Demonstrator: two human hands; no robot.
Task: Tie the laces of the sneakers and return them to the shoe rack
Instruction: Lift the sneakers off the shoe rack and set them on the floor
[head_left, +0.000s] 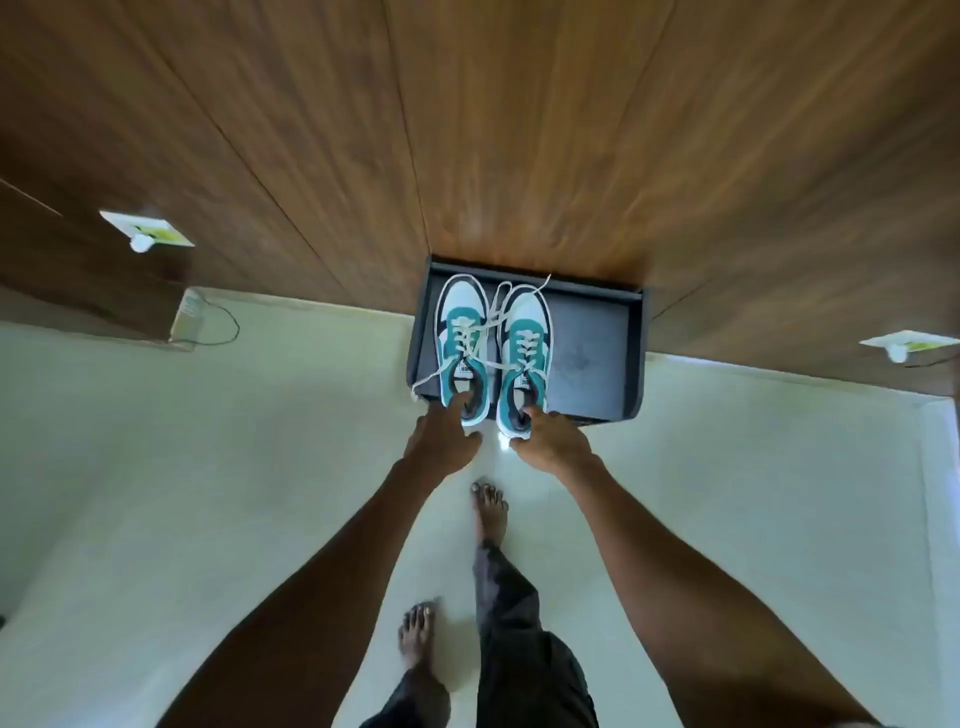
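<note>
A: Pale floor (208, 493) below, wood-panelled wall (519, 130) behind; where are the sneakers?

B: On the dark shoe rack (592, 353), which stands against the wall; the left sneaker (462, 353) lies along the rack's left edge, the right sneaker (524, 358) just beside it, toes to the wall, heels over the front edge; the laces (488, 338) are loose and cross between the two, one end trailing off the front left corner.

A: And the hands?

B: The left hand (441, 441) pinches the left sneaker's heel collar, a finger inside the opening; the right hand (550, 441) grips the right sneaker's heel likewise.

A: Room to move?

B: The rack's right half is bare up to its right edge; open floor spreads in front, where two bare feet (488, 514) stand; white wall sockets (148, 231) sit on the panelling well apart on either side, and a small box with a cable (189, 312) lies at the wall's foot on the left.
</note>
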